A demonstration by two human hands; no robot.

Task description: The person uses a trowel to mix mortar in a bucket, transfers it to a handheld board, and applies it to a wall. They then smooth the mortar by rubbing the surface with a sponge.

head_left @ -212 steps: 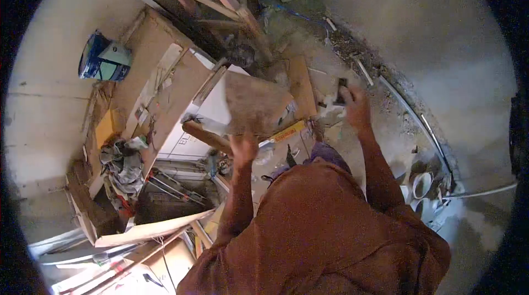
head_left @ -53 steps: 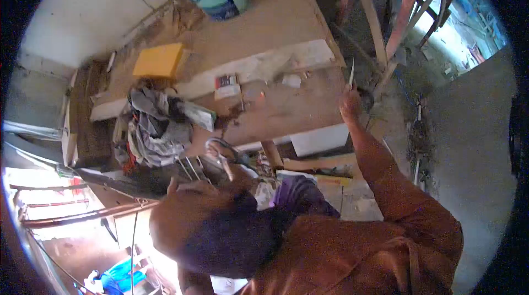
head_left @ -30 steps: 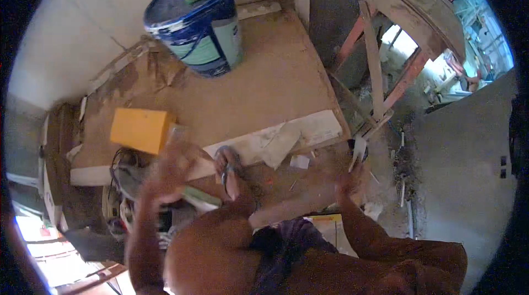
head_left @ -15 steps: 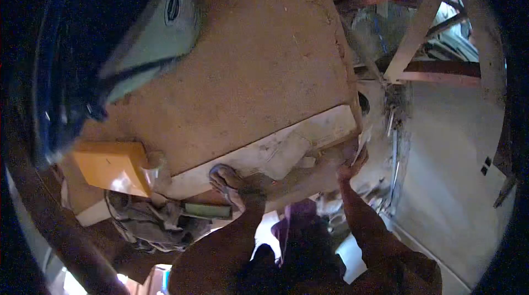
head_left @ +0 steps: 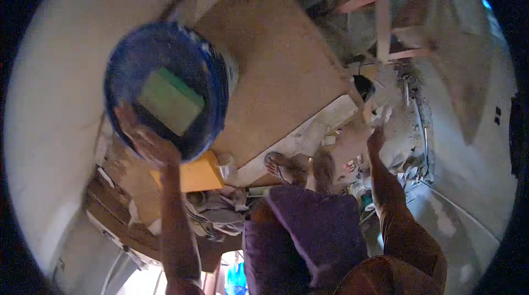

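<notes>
A round blue bucket (head_left: 217, 83) is at the left, seen from above into its dark inside. Within its opening shows a block (head_left: 171, 102), green along one side and paler on its face, like a sponge. My left hand (head_left: 146, 141) reaches over the bucket's near rim, its fingers stretched out just beside the block. To the right, my right hand (head_left: 377, 132) is held out low over the littered ground, smeared by motion. A pale blurred shape lies just past its fingers, and I cannot tell whether it is held.
An orange box (head_left: 195, 176) stands below the bucket, beside a clear plastic cup (head_left: 226, 168). A brown board (head_left: 270, 69) covers the middle, edged by a pale plank (head_left: 297, 135). My sandalled foot (head_left: 280, 167) rests at the plank. Rubble lies along the right wall (head_left: 457, 179).
My view has swung toward the left, so the bucket's opening and the block now show. My left hand has come into view at the bucket. My right hand appears farther right and higher.
</notes>
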